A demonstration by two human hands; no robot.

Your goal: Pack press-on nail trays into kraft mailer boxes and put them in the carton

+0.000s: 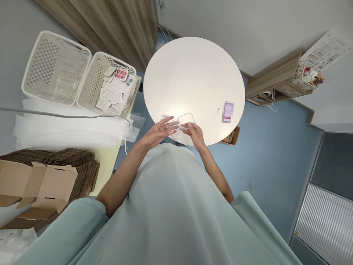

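A clear plastic case (186, 118) is held low over the near edge of the round white table. It looks unfolded into two see-through halves, though the glare makes its outline hard to follow. My left hand (160, 133) has its thumb and fingers around the left half. With fingers bent, my right hand (195, 134) pinches the lower edge of the right half. Just beyond my left fingers lies a small whitish piece with a faint printed pattern (164, 116), partly hidden.
The round white table (193, 77) bears a blurred purple item (227, 112) on its right. To the left stand a white basket of clear packaging (41, 66), a basket of printed cards (88, 86) and stacked cardboard boxes (52, 184). An open carton (235, 136) sits below the table's right edge.
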